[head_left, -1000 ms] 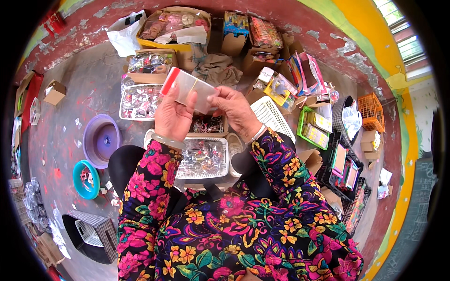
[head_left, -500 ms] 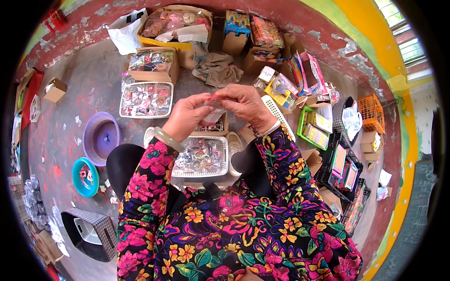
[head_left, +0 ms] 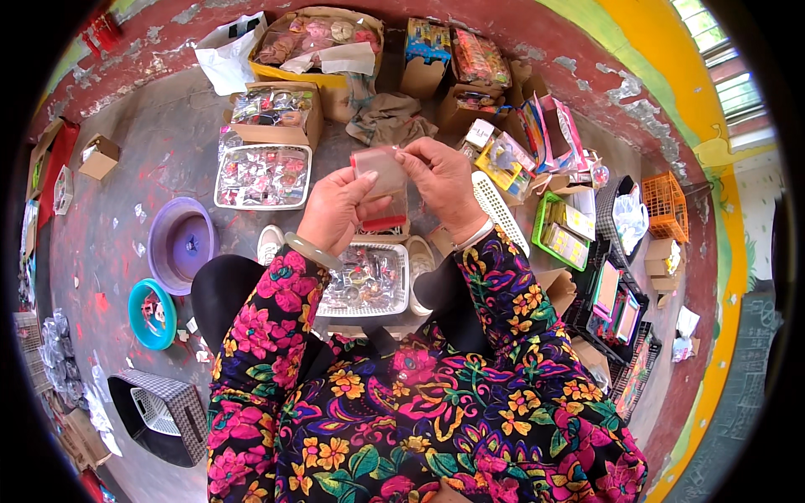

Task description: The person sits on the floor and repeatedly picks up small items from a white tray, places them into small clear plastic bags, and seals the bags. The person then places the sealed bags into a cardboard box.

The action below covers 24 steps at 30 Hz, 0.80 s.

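Observation:
A small clear plastic bag point(head_left: 387, 174) with red at its edge is stretched between my hands, above the floor in front of me. My left hand point(head_left: 334, 214) pinches its left side between thumb and fingers. My right hand point(head_left: 446, 186) grips its upper right corner. Under my left fingers a red strip point(head_left: 383, 224) shows; I cannot tell whether it belongs to the same bag. Just below my hands, a white basket point(head_left: 406, 277) full of small clear packets stands between my feet.
Another white basket of packets point(head_left: 220, 199) sits ahead on the left, by an open cardboard box point(head_left: 251, 132). Purple point(head_left: 159, 251) and teal basins point(head_left: 171, 335) stand to the left. On the right are a green tray point(head_left: 541, 226) and a black crate point(head_left: 612, 342).
The hands have moved slightly apart, and the bag that was bunched between the fingertips is now spread out flat. The left thumb now lies across its left side.

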{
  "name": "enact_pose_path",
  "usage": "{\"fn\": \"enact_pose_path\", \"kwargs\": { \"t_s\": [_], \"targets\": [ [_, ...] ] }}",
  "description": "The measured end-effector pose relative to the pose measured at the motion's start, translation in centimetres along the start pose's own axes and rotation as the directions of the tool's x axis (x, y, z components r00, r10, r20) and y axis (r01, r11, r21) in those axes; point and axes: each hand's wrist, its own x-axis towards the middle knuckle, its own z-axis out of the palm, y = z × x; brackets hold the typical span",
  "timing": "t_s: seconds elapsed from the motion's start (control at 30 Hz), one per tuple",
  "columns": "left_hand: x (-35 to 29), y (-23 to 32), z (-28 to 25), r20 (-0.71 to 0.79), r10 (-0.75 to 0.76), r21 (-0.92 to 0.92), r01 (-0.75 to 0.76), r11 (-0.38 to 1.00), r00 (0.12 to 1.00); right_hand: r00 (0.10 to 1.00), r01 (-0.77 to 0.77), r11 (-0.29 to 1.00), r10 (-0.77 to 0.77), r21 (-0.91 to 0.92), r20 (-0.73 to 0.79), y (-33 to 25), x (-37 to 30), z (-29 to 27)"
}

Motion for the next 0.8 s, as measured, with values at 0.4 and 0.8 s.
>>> {"fn": "enact_pose_path", "kwargs": {
  "t_s": [0.4, 0.8],
  "targets": [
    [0.0, -0.5, 0.1, -0.030, 0.035, 0.052, -0.033, 0.998, 0.999, 0.999, -0.046, 0.996, 0.045, -0.076, -0.011, 0.1, -0.4, 0.7],
    [0.3, -0.8, -0.6, -0.035, -0.031, -0.063, 0.029, 0.998, 0.999, 0.917, 0.329, 0.714, -0.399, -0.618, 0.027, -1.8, -0.7, 1.1]
  ]
}}
